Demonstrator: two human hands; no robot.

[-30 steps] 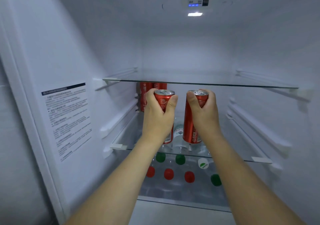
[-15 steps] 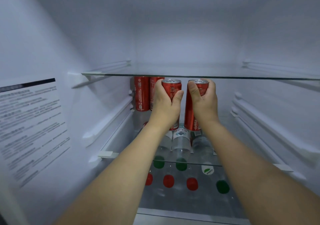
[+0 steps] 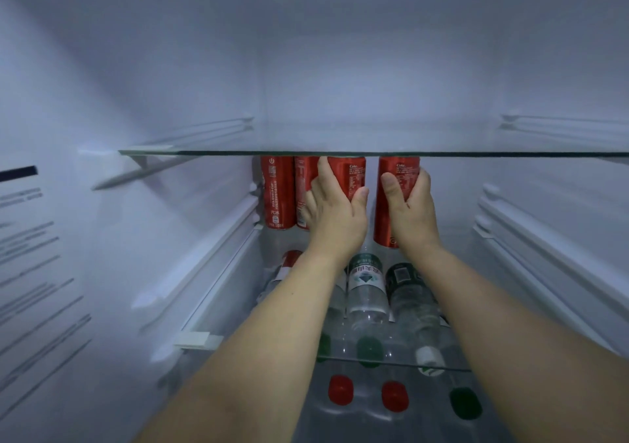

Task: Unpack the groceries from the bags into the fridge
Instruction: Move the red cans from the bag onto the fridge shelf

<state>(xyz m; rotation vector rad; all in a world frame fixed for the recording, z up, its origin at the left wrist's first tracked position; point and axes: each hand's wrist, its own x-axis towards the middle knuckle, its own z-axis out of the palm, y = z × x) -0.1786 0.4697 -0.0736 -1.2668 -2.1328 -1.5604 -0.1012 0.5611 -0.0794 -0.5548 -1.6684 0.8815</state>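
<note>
Two slim red cans, upright, under the upper glass shelf [image 3: 238,153] (tops hidden by its edge), left hand [image 3: 335,218] wrapped around left can [image 3: 347,178], right hand [image 3: 410,212] wrapped around right can [image 3: 396,177], two further red cans [image 3: 277,192] standing far left, water bottles [image 3: 366,287] lying below.

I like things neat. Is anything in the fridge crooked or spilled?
Nothing stands out. The red cans in the left hand and right hand are upright beside two standing red cans; clear plastic bottles lie below. No spill shows.
</note>
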